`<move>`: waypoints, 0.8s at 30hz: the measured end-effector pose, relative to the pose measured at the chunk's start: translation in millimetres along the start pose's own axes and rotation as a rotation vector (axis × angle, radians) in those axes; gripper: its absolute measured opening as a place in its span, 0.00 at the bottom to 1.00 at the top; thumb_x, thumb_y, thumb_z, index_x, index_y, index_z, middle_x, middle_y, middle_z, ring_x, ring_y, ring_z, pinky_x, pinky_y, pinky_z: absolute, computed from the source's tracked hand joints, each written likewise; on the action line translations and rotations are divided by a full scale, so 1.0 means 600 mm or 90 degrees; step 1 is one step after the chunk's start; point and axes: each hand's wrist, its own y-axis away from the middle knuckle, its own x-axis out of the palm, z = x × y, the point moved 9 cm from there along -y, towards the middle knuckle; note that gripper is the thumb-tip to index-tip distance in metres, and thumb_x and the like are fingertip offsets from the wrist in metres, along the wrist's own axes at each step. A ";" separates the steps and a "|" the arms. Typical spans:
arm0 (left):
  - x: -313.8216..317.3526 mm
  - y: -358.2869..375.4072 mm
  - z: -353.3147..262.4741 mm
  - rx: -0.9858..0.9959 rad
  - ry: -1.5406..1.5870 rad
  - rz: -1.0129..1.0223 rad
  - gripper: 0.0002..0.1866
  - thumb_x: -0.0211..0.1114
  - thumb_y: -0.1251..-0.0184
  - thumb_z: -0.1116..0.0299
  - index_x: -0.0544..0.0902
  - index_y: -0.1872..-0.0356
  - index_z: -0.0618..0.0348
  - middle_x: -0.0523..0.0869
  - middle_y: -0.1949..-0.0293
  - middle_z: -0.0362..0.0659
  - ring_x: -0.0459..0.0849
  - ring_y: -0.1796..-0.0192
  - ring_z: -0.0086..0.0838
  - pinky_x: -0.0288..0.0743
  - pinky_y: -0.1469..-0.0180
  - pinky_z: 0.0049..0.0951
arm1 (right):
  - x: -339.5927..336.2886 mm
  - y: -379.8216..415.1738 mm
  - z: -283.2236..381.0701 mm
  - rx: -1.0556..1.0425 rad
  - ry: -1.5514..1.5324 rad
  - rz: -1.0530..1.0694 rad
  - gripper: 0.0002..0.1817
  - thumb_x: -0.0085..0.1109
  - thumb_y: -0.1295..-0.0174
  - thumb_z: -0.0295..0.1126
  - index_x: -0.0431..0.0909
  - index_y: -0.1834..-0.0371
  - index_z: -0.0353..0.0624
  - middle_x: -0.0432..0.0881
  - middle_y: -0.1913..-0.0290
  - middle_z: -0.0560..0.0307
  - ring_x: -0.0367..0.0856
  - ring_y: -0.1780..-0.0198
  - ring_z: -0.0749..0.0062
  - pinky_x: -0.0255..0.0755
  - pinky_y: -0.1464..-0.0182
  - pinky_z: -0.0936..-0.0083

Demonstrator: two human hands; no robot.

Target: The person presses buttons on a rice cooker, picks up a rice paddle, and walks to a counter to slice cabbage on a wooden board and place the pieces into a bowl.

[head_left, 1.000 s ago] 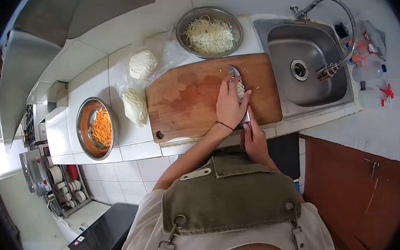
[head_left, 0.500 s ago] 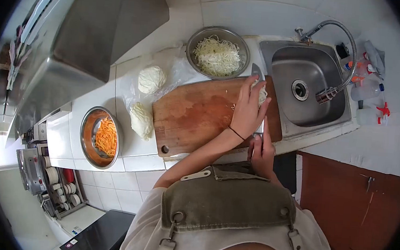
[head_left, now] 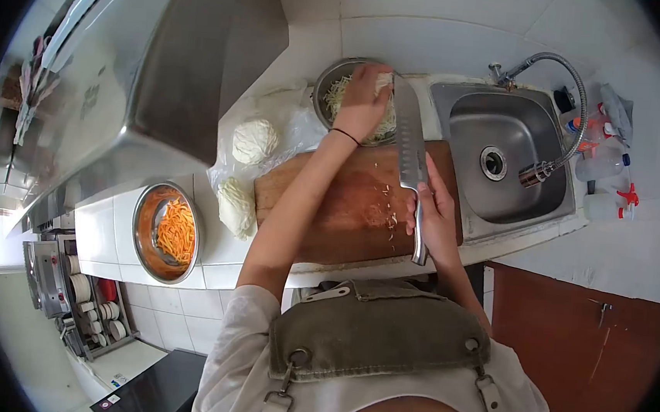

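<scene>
My right hand is wrapped around the metal handle of a large kitchen knife, its broad blade raised over the cutting board and pointing toward the wall. My left hand is over the steel bowl at the back, fingers curled around shredded cabbage. More shreds lie in the bowl beneath, partly hidden by this hand. Small cabbage bits are scattered on the wet wooden cutting board.
Two pale cabbage pieces sit left of the board, by a clear plastic bag. Farther left stands a bowl of orange strips. A sink with a hose faucet is on the right; a metal hood overhangs the left.
My left hand has moved from the board's right side to the bowl, carrying cabbage shreds. The knife has been lifted in my right hand, and its blade now shows fully.
</scene>
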 end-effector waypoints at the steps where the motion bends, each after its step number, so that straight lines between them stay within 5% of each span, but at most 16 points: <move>1: -0.004 -0.004 0.016 0.001 0.002 0.001 0.15 0.63 0.36 0.68 0.77 0.49 0.56 0.80 0.49 0.52 0.78 0.43 0.47 0.73 0.43 0.40 | -0.013 0.003 -0.007 0.016 0.014 -0.017 0.28 0.39 0.24 0.30 0.50 0.22 0.54 0.69 0.76 0.64 0.67 0.81 0.84 0.67 0.81 0.83; 4: 0.002 -0.008 0.065 -0.124 0.007 0.098 0.16 0.67 0.39 0.63 0.81 0.52 0.56 0.85 0.52 0.47 0.82 0.47 0.42 0.73 0.43 0.38 | -0.046 0.012 -0.031 0.016 -0.003 -0.028 0.28 0.40 0.24 0.32 0.50 0.22 0.56 0.69 0.76 0.64 0.67 0.81 0.83 0.67 0.81 0.82; 11: -0.014 -0.028 0.073 -0.171 -0.008 0.189 0.14 0.66 0.37 0.60 0.83 0.55 0.55 0.87 0.55 0.45 0.83 0.47 0.39 0.74 0.44 0.34 | -0.086 0.034 -0.057 0.039 -0.019 -0.071 0.29 0.39 0.25 0.30 0.50 0.22 0.54 0.70 0.77 0.62 0.67 0.83 0.81 0.68 0.82 0.80; 19: -0.032 -0.038 0.080 -0.006 -0.037 0.122 0.20 0.55 0.47 0.78 0.82 0.52 0.55 0.86 0.54 0.44 0.83 0.48 0.36 0.73 0.42 0.33 | -0.084 0.047 -0.069 0.020 -0.004 -0.057 0.29 0.39 0.26 0.29 0.50 0.22 0.53 0.71 0.76 0.62 0.68 0.82 0.83 0.67 0.82 0.81; 24: -0.037 -0.039 0.088 -0.095 -0.056 0.150 0.18 0.59 0.44 0.76 0.81 0.50 0.55 0.84 0.50 0.47 0.81 0.45 0.35 0.73 0.41 0.31 | -0.088 0.056 -0.072 0.017 0.016 -0.055 0.29 0.39 0.26 0.29 0.51 0.22 0.54 0.71 0.77 0.62 0.68 0.82 0.82 0.68 0.82 0.81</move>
